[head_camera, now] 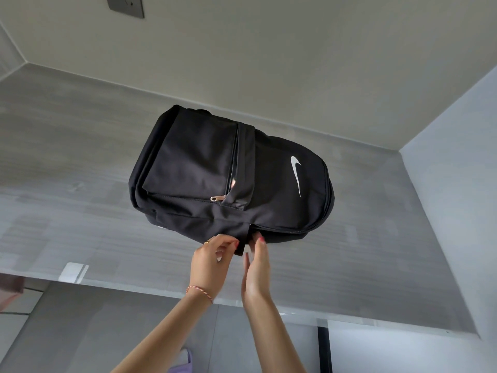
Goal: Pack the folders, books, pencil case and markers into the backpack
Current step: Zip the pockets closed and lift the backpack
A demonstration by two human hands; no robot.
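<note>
You have a grey, wood-grained counter (pixel 80 146) running the full width of the view, its near edge glossy and catching a pale reflection at the left. Behind it you see a plain beige wall (pixel 269 63), and on that wall, at the top left, a dark grey socket plate (pixel 125 5), partly cut off by the frame. To your right stands a pale blue-grey side wall (pixel 457 200) that meets the counter at a corner. Below the counter edge you have grey floor tiles (pixel 80 332), a lilac slipper (pixel 184 363) at the bottom edge, and a black vertical strip (pixel 325 348) further right
</note>
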